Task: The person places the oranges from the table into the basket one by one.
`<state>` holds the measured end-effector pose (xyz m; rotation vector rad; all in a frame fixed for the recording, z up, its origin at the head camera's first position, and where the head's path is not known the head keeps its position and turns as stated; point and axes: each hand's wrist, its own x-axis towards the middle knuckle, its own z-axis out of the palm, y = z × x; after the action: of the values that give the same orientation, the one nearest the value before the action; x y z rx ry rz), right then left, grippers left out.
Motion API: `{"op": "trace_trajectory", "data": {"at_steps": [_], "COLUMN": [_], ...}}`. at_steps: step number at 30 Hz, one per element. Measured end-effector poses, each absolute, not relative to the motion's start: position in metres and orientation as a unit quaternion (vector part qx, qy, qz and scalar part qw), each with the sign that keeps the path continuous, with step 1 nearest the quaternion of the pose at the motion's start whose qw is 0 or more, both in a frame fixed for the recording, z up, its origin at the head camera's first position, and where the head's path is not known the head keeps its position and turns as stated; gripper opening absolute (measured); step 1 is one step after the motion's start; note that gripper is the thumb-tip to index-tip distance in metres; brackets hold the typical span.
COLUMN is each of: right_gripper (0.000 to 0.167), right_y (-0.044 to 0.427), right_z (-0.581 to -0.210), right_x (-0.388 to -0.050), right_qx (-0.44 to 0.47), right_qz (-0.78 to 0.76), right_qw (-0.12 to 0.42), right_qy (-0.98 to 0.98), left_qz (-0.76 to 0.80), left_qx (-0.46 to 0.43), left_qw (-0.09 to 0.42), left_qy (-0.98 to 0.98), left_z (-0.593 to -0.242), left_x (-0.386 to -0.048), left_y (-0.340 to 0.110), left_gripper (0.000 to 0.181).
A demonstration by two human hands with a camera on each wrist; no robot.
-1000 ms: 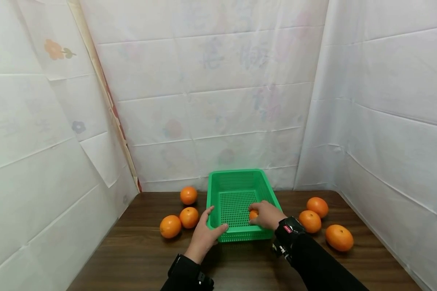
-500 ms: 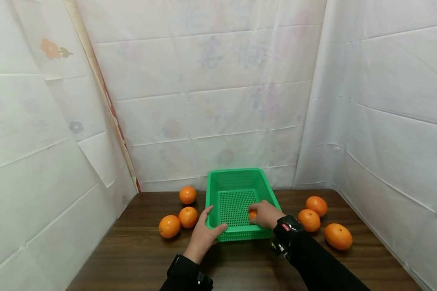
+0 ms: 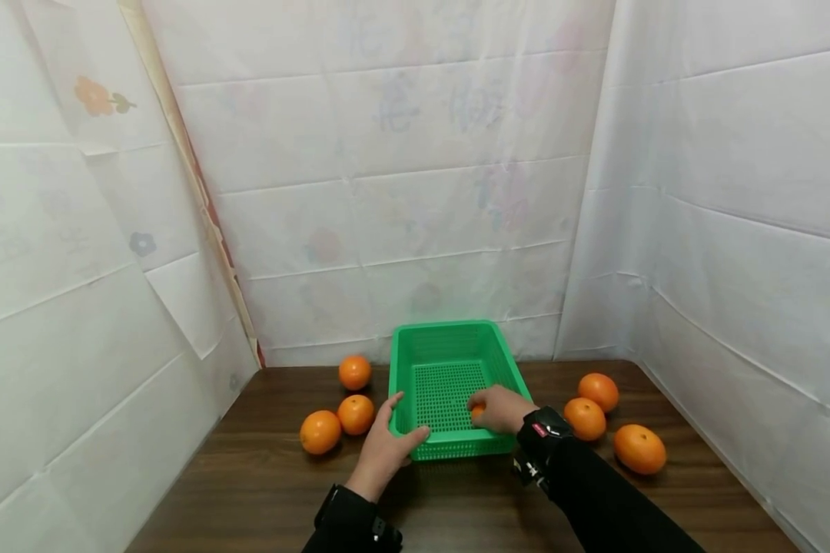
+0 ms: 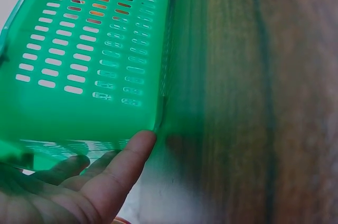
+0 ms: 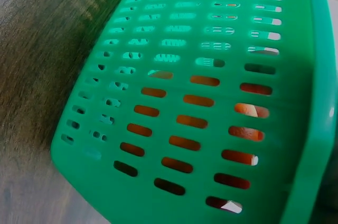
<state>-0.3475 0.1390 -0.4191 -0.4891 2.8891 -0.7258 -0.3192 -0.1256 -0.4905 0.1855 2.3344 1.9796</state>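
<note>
A green plastic basket (image 3: 449, 439) with slotted walls stands upright on the table. My left hand (image 3: 385, 445) touches its near left corner, fingers and thumb fairly straight and spread round the corner; in the left wrist view a fingertip of this left hand (image 4: 113, 184) meets the basket wall (image 4: 68, 113). Inside the basket, near its front right, my right hand (image 3: 501, 409) holds an orange (image 3: 478, 412), mostly covered by the fingers. The right wrist view looks through the slots of the basket (image 5: 174, 97); an orange (image 5: 245, 132) shows behind them, and the hand is mostly hidden.
Left of the basket lie three oranges (image 3: 356, 415) in a loose group. Three more oranges (image 3: 585, 419) lie to the right, beside my right forearm. White cloth (image 3: 415, 192) hangs behind and at both sides of the brown wooden table (image 3: 249, 491).
Both hands stay nearly where they were, the right one still with the orange in the basket. The whole scene shifts slightly left with the head camera.
</note>
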Motion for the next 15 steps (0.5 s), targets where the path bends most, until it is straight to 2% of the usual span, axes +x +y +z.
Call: {"op": "trace_trajectory", "data": {"at_steps": [7, 15], "right_gripper": [0.03, 0.029], "right_y": [0.1399, 0.1434], "right_z": [-0.4175, -0.4265], "right_x": [-0.3477, -0.3537], "right_qx": [-0.171, -0.189], "right_qz": [-0.236, -0.247], "right_qw": [0.077, 0.1], "right_qy": [0.953, 0.945], "left_qz": [0.635, 0.638], "left_qx": [0.059, 0.064], "left_qw": [0.031, 0.036], "left_qy": [0.769, 0.766], "left_z": [-0.4909, -0.4918], "left_x": [-0.3215, -0.3233], "left_y": [-0.1253, -0.125], "left_gripper": [0.104, 0.103]}}
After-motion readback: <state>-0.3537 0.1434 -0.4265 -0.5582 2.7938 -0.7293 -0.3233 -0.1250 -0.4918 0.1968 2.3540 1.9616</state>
